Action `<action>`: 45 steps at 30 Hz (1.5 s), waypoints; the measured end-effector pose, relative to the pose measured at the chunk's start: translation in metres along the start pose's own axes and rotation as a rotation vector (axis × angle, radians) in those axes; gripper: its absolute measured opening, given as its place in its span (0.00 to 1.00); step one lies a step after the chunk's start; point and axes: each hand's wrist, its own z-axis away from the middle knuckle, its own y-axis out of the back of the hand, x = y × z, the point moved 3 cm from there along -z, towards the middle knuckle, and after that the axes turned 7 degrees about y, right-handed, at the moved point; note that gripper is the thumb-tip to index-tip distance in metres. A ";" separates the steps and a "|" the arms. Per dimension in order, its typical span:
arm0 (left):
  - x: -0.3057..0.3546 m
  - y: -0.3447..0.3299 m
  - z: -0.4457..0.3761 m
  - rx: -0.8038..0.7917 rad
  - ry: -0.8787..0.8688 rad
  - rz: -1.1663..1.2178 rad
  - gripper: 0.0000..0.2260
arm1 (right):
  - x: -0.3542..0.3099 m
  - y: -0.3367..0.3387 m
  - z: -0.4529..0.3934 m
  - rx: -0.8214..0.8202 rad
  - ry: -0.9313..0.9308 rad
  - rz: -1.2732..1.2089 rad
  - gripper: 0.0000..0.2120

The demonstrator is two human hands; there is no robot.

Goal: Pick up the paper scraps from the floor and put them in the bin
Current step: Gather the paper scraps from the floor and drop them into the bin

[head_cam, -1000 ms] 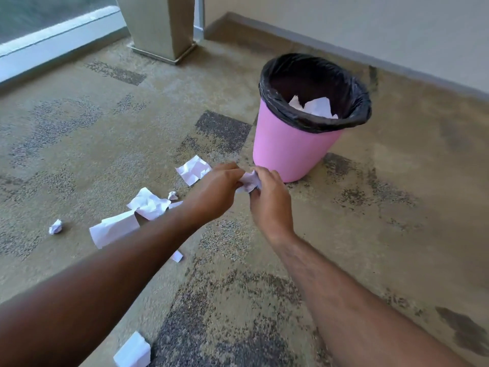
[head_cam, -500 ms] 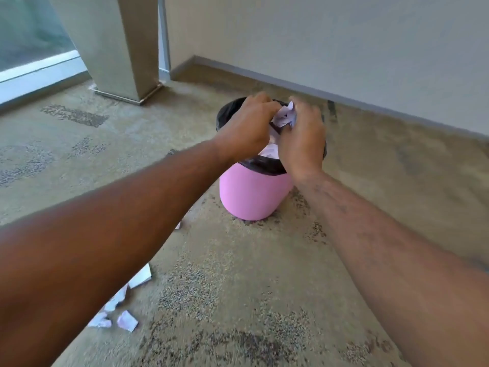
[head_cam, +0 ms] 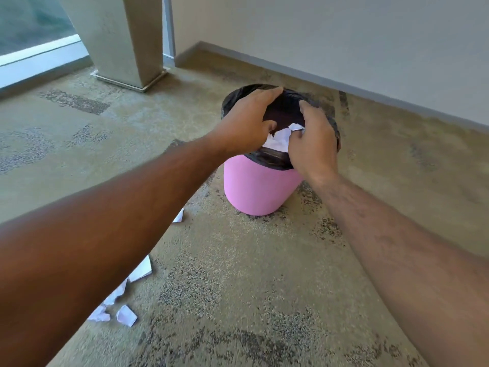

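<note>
Pink bin (head_cam: 258, 189) w/ black liner, both hands over its mouth.
L hand (head_cam: 247, 125) spread, empty; R hand (head_cam: 312, 144) fingers loosely curled beside white paper (head_cam: 279, 139) inside; more scraps (head_cam: 127, 315) on carpet below L forearm.

A worn beige carpet (head_cam: 238, 260) with dark mottled patches covers the floor. A pale wall (head_cam: 330, 35) with a grey skirting board (head_cam: 344, 87) runs along the far side. At far left, a window (head_cam: 29, 25) lets in daylight beside a tapered pillar (head_cam: 124, 41) on a metal base.
</note>
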 end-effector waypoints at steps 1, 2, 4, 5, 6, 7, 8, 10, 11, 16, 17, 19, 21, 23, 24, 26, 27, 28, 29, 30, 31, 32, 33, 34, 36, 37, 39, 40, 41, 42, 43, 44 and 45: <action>-0.003 0.002 0.010 0.018 0.004 0.047 0.28 | -0.007 -0.003 0.008 0.028 0.066 0.002 0.27; -0.006 0.004 0.020 0.030 0.007 0.095 0.28 | -0.015 -0.008 0.015 0.054 0.138 0.010 0.26; -0.017 0.011 0.048 0.052 0.012 0.124 0.26 | -0.032 -0.018 0.033 0.092 0.276 0.034 0.24; -0.023 0.014 0.064 0.062 0.013 0.107 0.25 | -0.041 -0.023 0.042 0.107 0.337 0.040 0.23; -0.031 0.017 0.081 0.069 0.019 0.089 0.25 | -0.049 -0.028 0.053 0.119 0.389 0.037 0.22; -0.039 0.020 0.100 0.068 0.032 0.079 0.24 | -0.057 -0.035 0.065 0.122 0.431 0.030 0.21; -0.047 0.022 0.119 0.066 0.050 0.074 0.24 | -0.064 -0.042 0.077 0.111 0.461 0.019 0.20; -0.068 0.025 0.157 0.051 0.105 0.069 0.24 | -0.077 -0.058 0.103 0.044 0.482 -0.002 0.20; -0.079 0.026 0.176 0.038 0.142 0.061 0.24 | -0.084 -0.068 0.117 -0.003 0.479 -0.006 0.20; -0.131 0.029 0.273 -0.052 0.318 0.016 0.23 | -0.116 -0.118 0.192 -0.268 0.476 -0.029 0.20; -0.139 0.029 0.293 -0.075 0.358 -0.005 0.23 | -0.121 -0.128 0.206 -0.328 0.494 -0.026 0.19; -0.152 0.030 0.331 -0.114 0.414 -0.047 0.20 | -0.131 -0.148 0.233 -0.448 0.524 -0.015 0.20; -0.162 0.030 0.365 -0.163 0.437 -0.075 0.18 | -0.140 -0.165 0.258 -0.576 0.538 0.006 0.22; -0.169 0.029 0.396 -0.244 0.463 -0.093 0.17 | -0.151 -0.179 0.279 -0.692 0.562 0.032 0.22; -0.171 0.027 0.410 -0.295 0.473 -0.101 0.17 | -0.155 -0.186 0.289 -0.747 0.573 0.050 0.23; -0.173 0.024 0.438 -0.406 0.476 -0.115 0.17 | -0.161 -0.200 0.306 -0.852 0.569 0.082 0.27; -0.174 0.020 0.451 -0.466 0.466 -0.123 0.17 | -0.163 -0.206 0.313 -0.896 0.559 0.098 0.30; -0.175 0.017 0.463 -0.524 0.453 -0.125 0.17 | -0.166 -0.211 0.320 -0.934 0.552 0.118 0.33; -0.175 0.014 0.475 -0.579 0.436 -0.130 0.18 | -0.168 -0.214 0.326 -0.960 0.554 0.140 0.35; -0.175 0.012 0.486 -0.629 0.417 -0.147 0.20 | -0.171 -0.216 0.330 -0.981 0.563 0.163 0.37; -0.176 0.010 0.496 -0.671 0.401 -0.176 0.22 | -0.173 -0.217 0.334 -1.005 0.574 0.188 0.38; -0.177 0.008 0.505 -0.701 0.386 -0.208 0.24 | -0.176 -0.217 0.335 -1.028 0.582 0.215 0.40; -0.177 0.007 0.511 -0.718 0.370 -0.232 0.26 | -0.178 -0.217 0.336 -1.051 0.588 0.243 0.40; -0.176 0.007 0.516 -0.725 0.352 -0.253 0.27 | -0.180 -0.217 0.337 -1.061 0.590 0.264 0.40; -0.175 0.006 0.519 -0.716 0.302 -0.308 0.28 | -0.182 -0.217 0.337 -1.056 0.602 0.295 0.38; -0.175 0.006 0.519 -0.706 0.287 -0.322 0.27 | -0.183 -0.217 0.337 -1.043 0.614 0.296 0.37; -0.178 0.007 0.519 -0.695 0.292 -0.282 0.22 | -0.182 -0.216 0.337 -0.998 0.634 0.275 0.33; -0.180 0.007 0.519 -0.691 0.299 -0.244 0.18 | -0.181 -0.215 0.336 -0.975 0.643 0.265 0.32; -0.181 0.007 0.518 -0.681 0.307 -0.209 0.14 | -0.181 -0.215 0.335 -0.963 0.646 0.251 0.31; -0.184 0.007 0.516 -0.666 0.320 -0.187 0.10 | -0.180 -0.215 0.335 -0.950 0.643 0.230 0.30; -0.188 0.007 0.514 -0.642 0.341 -0.174 0.07 | -0.179 -0.215 0.334 -0.945 0.632 0.209 0.29; -0.192 0.008 0.510 -0.607 0.364 -0.172 0.06 | -0.178 -0.215 0.334 -0.949 0.617 0.187 0.28; -0.196 0.010 0.504 -0.553 0.389 -0.185 0.06 | -0.177 -0.215 0.334 -0.948 0.616 0.177 0.26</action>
